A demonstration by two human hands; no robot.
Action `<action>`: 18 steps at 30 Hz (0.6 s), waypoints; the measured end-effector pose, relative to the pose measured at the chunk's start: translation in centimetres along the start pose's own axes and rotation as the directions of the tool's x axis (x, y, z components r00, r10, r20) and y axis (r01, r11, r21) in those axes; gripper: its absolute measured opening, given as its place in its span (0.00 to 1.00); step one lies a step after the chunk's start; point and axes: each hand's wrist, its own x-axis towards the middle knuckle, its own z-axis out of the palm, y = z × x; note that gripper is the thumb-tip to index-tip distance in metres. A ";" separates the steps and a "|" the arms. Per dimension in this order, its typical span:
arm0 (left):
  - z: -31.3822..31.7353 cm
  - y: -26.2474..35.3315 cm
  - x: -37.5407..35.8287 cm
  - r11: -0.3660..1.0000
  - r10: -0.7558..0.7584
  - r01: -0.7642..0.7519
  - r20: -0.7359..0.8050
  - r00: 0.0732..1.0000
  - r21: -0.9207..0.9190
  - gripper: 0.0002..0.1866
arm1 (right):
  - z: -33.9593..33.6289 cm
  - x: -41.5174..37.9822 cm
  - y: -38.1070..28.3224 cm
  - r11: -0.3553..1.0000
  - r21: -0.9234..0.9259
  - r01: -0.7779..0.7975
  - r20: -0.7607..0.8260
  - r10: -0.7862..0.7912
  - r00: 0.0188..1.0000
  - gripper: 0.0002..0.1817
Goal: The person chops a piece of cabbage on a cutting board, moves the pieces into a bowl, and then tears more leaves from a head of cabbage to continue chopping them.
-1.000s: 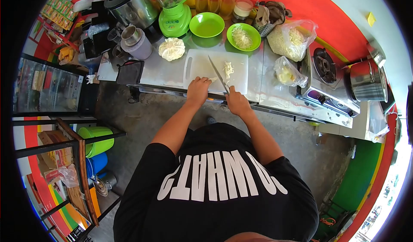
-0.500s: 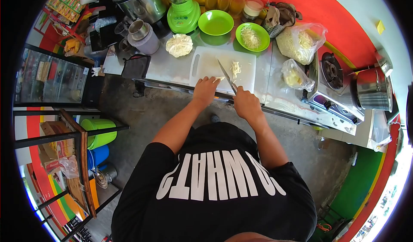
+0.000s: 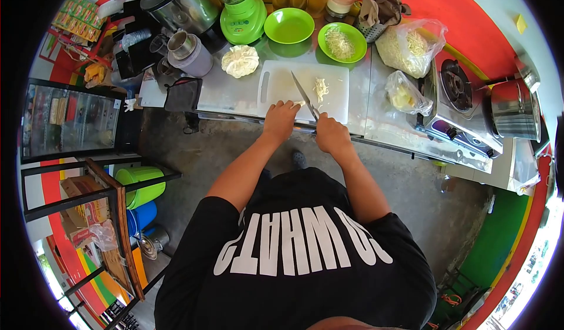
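Note:
My right hand (image 3: 332,135) is closed around the handle of a knife (image 3: 303,93), its blade slanting up and left over the white cutting board (image 3: 279,74). Beside the blade, my left hand (image 3: 281,120) presses its bent fingers on a small pale piece of cabbage (image 3: 300,103) at the board's near edge. Thin shreds of cabbage (image 3: 321,88) lie in a small heap right of the blade. A cut cabbage head (image 3: 240,61) rests on the counter beyond the board's left corner. More shreds fill part of a green bowl (image 3: 324,50) behind the board.
Another green bowl (image 3: 289,24) stands behind the board, near a green blender (image 3: 243,22). To the right are a bag of shreds (image 3: 405,51), a smaller plastic bag (image 3: 406,93) and a gas stove (image 3: 455,107) with a pot (image 3: 517,111). A black pouch (image 3: 183,95) lies left.
The knife has shifted slightly forward and left, its blade nearer the held piece. My left hand stays at the board's near edge. The whole view has moved a little.

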 end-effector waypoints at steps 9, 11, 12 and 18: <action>0.7 0.0 0.2 1.000 -0.023 0.023 -0.012 1.000 -0.001 0.21 | 4.4 1.8 -1.3 0.997 0.036 -0.068 -0.046 0.070 0.997 0.18; 0.7 0.0 0.1 1.000 -0.025 0.025 -0.012 1.000 0.002 0.20 | 2.8 1.6 -1.7 0.998 0.035 -0.056 -0.047 0.057 0.997 0.18; 0.5 0.0 0.1 0.999 -0.027 0.027 -0.008 1.000 -0.024 0.21 | 2.0 1.5 -1.7 0.999 0.016 -0.030 -0.035 0.030 0.999 0.18; 0.7 -0.2 0.4 0.997 -0.039 0.038 -0.022 0.999 -0.062 0.23 | 3.8 1.5 -1.2 0.998 0.043 -0.045 -0.011 0.045 0.999 0.18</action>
